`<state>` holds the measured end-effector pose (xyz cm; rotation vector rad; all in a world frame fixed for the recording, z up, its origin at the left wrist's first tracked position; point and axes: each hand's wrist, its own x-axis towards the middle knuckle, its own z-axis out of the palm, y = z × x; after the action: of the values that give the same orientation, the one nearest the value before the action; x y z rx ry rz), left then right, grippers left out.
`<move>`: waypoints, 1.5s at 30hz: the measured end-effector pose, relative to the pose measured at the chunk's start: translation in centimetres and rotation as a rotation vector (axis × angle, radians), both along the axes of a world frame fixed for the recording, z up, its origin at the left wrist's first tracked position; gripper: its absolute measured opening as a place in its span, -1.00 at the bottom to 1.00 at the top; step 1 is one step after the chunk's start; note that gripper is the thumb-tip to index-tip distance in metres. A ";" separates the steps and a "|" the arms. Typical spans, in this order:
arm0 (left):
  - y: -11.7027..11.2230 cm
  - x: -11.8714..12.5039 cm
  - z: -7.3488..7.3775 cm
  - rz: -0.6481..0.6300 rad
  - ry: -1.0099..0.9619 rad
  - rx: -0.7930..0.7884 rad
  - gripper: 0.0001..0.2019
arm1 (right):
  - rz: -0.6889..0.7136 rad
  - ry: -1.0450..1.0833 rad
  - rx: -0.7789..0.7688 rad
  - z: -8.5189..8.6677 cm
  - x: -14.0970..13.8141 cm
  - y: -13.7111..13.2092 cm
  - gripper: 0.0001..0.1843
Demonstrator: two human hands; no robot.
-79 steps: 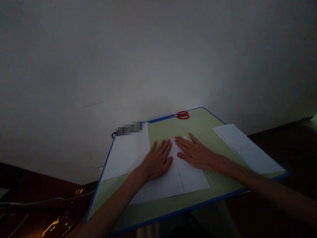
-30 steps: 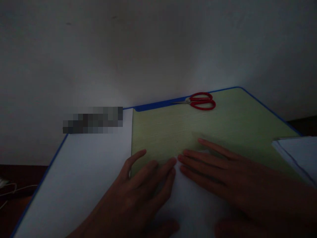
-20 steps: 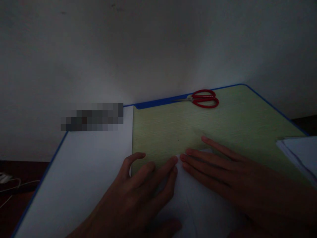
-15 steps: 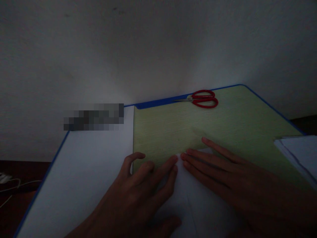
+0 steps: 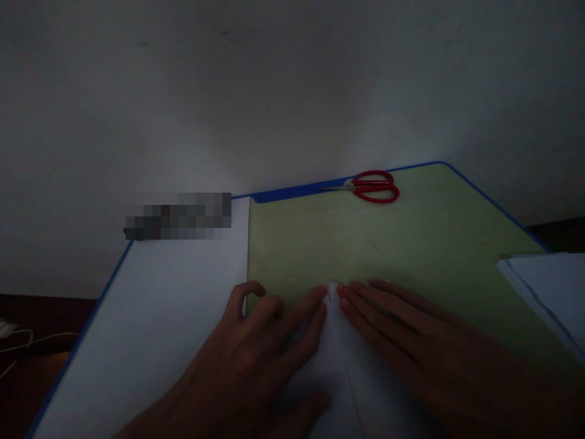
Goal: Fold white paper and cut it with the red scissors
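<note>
Head view: dim.
Left hand: flat, open on folded paper.
Right hand: flat, open, same paper.
Around: red scissors, paper stacks, green bench.
Writing: none readable.

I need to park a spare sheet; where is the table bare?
Bare green top lies between the scissors, the left sheet and the right stack. Crowded near edge: both hands press the folded paper.

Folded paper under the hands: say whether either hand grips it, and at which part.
Neither grips it. The left hand and right hand lie flat on the folded paper, fingertips pressing either side of its pointed top.
</note>
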<state>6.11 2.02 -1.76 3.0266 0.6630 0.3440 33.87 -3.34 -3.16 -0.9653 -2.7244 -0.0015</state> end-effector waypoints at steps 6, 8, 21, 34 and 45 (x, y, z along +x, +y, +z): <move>0.1 -0.1 0.1 -0.011 0.031 0.022 -0.39 | 0.007 0.027 -0.053 -0.4 0.5 0.2 0.08; -0.1 0.0 0.2 0.007 0.038 0.010 -0.38 | 0.027 0.040 -0.091 -0.1 0.6 0.5 0.12; -1.4 0.0 1.2 0.017 0.161 0.004 -0.32 | -0.007 0.025 -0.200 1.3 0.0 -2.2 -0.10; -6.9 -0.7 1.5 0.045 0.146 -0.036 -0.32 | -0.055 0.058 -0.167 1.5 -0.5 -3.2 -0.16; -7.4 -1.3 1.8 0.035 0.127 -0.110 -0.26 | 0.054 0.011 -0.200 2.0 -0.8 -3.8 -0.26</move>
<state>4.76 -5.42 0.08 2.9541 0.7171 0.1121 33.09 -7.10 -1.13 -0.9385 -2.7793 0.2904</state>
